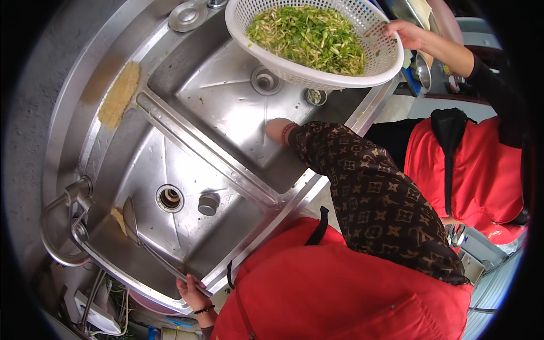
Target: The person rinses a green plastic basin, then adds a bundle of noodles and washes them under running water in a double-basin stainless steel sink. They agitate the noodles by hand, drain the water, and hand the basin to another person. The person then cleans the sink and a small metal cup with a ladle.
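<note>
My left hand (pixel 194 293) grips the handle of a long metal ladle (pixel 168 265), whose bowl rests tilted in the near-left sink basin (pixel 187 229). In the other basin (pixel 229 97), my right hand (pixel 278 129), with a red beaded bracelet at the wrist, reaches over the bare metal floor; its fingers are partly hidden and nothing shows in it. Above that basin, a co-worker's hand (pixel 406 34) holds the rim of a white plastic colander (pixel 314 76) full of chopped green vegetables (pixel 310 38).
A metal divider (pixel 204 148) separates the basins. A drain strainer (pixel 316 97) and a metal stopper (pixel 208 204) lie in them. The faucet (pixel 63 225) stands at the left. A tan scouring pad (pixel 120 94) lies on the back ledge. The co-worker in a red apron (pixel 471 161) stands at the right.
</note>
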Motion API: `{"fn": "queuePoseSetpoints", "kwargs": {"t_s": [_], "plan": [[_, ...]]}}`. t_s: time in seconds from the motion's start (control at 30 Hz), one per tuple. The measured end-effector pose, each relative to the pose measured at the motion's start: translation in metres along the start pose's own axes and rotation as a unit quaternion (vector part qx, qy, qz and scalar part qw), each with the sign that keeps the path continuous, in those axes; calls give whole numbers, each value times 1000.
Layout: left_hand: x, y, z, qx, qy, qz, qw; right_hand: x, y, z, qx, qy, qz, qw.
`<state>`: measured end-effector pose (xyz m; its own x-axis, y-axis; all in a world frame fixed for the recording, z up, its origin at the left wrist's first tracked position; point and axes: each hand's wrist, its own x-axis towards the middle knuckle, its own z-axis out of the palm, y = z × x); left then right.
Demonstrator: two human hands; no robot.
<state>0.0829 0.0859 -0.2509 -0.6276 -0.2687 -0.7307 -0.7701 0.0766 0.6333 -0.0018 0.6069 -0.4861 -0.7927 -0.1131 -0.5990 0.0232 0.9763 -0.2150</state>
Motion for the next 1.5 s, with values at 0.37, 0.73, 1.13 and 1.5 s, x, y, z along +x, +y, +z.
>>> {"fn": "queuePoseSetpoints", "kwargs": {"t_s": [0.37,0.73,1.13,1.5], "plan": [[0,1,4,-11,8,10,1000,18,-67,9,194,-2,-1,981],[1,1,1,-9,1,18,1000,21,-47,14,153,53,-59,985],[1,1,1,-9,1,16,1000,2,-69,27,30,-100,-119,987],[1,-2,2,-19,20,15,1000,25,-51,-41,197,130,86,968]]}}
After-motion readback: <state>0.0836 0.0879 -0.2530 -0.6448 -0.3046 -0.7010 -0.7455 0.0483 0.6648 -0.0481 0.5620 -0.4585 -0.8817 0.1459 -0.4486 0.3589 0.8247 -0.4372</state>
